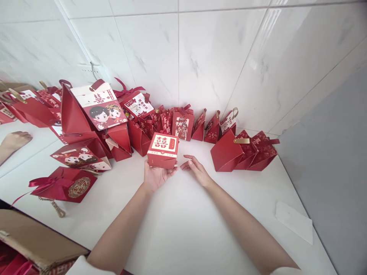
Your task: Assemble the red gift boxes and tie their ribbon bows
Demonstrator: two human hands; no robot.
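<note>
A small red gift box (162, 150) with a cream-and-red printed top rests in my left hand (156, 177). The palm supports it from below, and the fingers curl at its lower right edge. Just right of the box, my right hand (196, 170) hovers low over the white table (183, 229), fingers loosely bent and apart, holding nothing. Behind the box stands a row of red gift boxes, among them one with a printed figure (182, 125).
Red boxes (243, 151) with handles stand at right. Larger boxes (99, 110) pile up at left, near a ribboned box (65, 185). An open cardboard carton (43, 236) sits lower left. Another person's hand (17, 141) rests at far left. A white card (294, 222) lies right.
</note>
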